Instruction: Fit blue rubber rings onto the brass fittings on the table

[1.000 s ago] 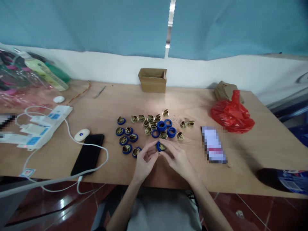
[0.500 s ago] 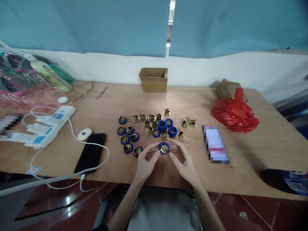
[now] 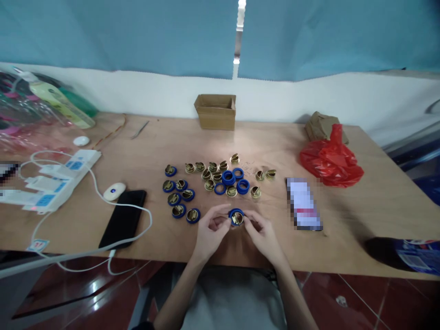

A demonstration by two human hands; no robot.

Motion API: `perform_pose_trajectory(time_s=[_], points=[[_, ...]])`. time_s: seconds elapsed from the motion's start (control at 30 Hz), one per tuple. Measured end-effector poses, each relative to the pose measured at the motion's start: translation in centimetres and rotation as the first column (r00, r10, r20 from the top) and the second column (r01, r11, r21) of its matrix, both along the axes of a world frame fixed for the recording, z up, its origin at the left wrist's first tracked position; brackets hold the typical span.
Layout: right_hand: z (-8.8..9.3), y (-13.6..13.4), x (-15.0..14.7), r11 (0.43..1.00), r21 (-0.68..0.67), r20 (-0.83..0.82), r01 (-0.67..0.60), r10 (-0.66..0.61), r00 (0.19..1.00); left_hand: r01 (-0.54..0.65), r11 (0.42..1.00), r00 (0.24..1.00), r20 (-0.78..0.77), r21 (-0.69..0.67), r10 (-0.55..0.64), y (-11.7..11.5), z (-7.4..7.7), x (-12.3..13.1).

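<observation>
My left hand [image 3: 210,231] and my right hand [image 3: 261,233] meet near the table's front edge. Together they pinch a blue ring with a brass piece [image 3: 236,217] inside it, fingertips on both sides. Just left of my left hand lie several finished blue-ringed brass pieces [image 3: 179,197]. Behind my hands sit several bare brass pieces [image 3: 209,170] and loose blue rings [image 3: 229,178].
The wooden table [image 3: 343,220] also carries a black phone [image 3: 124,217] with a white cable, a power strip [image 3: 51,181], a small cardboard box [image 3: 216,111], a red plastic bag [image 3: 330,160], a blurred card [image 3: 303,204] and a dark bottle [image 3: 402,254] at the right front.
The ringed piece has stayed between my fingertips and been turned; both hands have drawn slightly closer together around it. The view shifted a little.
</observation>
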State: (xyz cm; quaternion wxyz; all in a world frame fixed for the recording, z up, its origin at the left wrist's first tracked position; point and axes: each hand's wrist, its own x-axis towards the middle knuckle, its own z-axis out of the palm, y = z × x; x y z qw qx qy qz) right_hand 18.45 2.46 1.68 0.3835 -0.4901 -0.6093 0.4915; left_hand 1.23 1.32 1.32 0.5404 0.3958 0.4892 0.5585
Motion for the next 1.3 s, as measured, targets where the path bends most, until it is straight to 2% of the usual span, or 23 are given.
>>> perform_pose_trajectory(time_s=[0.13,0.2,0.3,0.43,0.57,0.7,0.87,1.0,1.17,1.3], points=[[0.6,0.2,0.3,0.998,0.037,0.065,-0.050,0.048,0.997,0.009,1.000,1.000,0.002,-0.004,-0.009,-0.1,-0.1,-0.1],[0.7,0.2,0.4,0.997,0.014,0.075,-0.075,0.074,0.994,0.009,1.000,1.000,0.012,0.004,-0.009,-0.2,-0.3,-0.2],[0.6,0.2,0.4,0.994,-0.058,0.014,-0.093,0.094,0.995,0.022,1.000,1.000,0.012,0.009,-0.022,-0.3,-0.6,-0.3],[0.3,0.2,0.3,0.994,-0.062,0.007,-0.088,0.089,0.996,-0.002,1.000,0.998,0.065,-0.014,0.003,-0.5,-0.8,0.0],[0.4,0.2,0.0,0.994,-0.094,-0.045,-0.054,0.050,0.998,-0.030,0.999,0.994,0.108,-0.030,0.033,-0.5,-0.7,0.3],[0.5,0.1,-0.5,0.992,-0.126,-0.097,-0.015,0.003,0.995,-0.032,0.998,0.997,0.071,-0.045,0.035,-0.4,-0.5,0.3],[0.4,-0.2,-0.8,0.977,-0.196,-0.123,-0.082,0.059,0.991,-0.038,0.998,0.996,0.080,-0.041,0.042,-0.4,-0.5,0.1],[0.4,-0.3,-1.0,0.980,-0.179,-0.134,-0.084,0.061,0.989,-0.042,0.999,0.995,0.090,-0.033,0.045,-0.4,-0.5,-0.1],[0.7,-0.5,-1.4,0.988,-0.076,-0.172,-0.132,0.117,0.978,-0.058,0.998,0.996,0.068,-0.001,0.058,-0.4,-0.5,-0.4],[0.6,-0.7,-1.5,0.991,-0.079,-0.162,-0.105,0.091,0.983,-0.032,0.999,0.998,0.053,0.023,0.031,-0.5,-0.5,-0.5]])
